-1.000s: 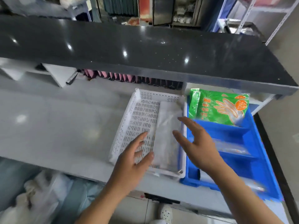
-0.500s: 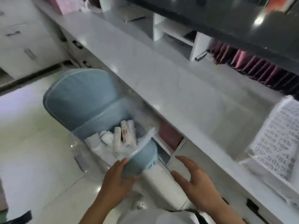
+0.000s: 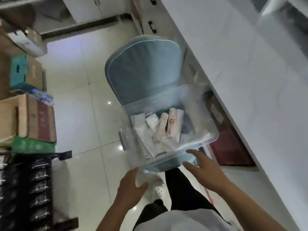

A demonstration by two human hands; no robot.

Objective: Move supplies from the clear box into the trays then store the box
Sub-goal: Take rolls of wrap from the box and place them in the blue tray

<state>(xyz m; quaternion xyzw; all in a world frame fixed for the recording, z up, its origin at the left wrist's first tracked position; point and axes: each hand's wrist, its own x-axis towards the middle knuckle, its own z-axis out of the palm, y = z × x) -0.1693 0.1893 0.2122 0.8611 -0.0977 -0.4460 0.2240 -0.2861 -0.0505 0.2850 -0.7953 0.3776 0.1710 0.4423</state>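
Note:
The clear box (image 3: pixel 205 139) rests on the seat of a blue-grey chair (image 3: pixel 143 67), just left of the white counter. Inside it lie several white packets and rolled supplies (image 3: pixel 165 125). My left hand (image 3: pixel 130 185) hovers open just below the box's near left corner. My right hand (image 3: pixel 203 169) is open too, fingers spread at the box's near right rim; whether it touches the rim I cannot tell. The trays are out of view.
The white counter (image 3: pixel 250 80) runs along the right, with drawers and a dark red panel (image 3: pixel 230 147) beneath it. Cardboard boxes (image 3: pixel 33 117) and black packs (image 3: pixel 25 189) are stacked at the left. White floor tiles lie between. My leg and white shoe (image 3: pixel 158 189) are below the box.
My view has swung from the trays on the counter down and left to the chair. Both hands left the white tray and now hover at the clear box's near edge.

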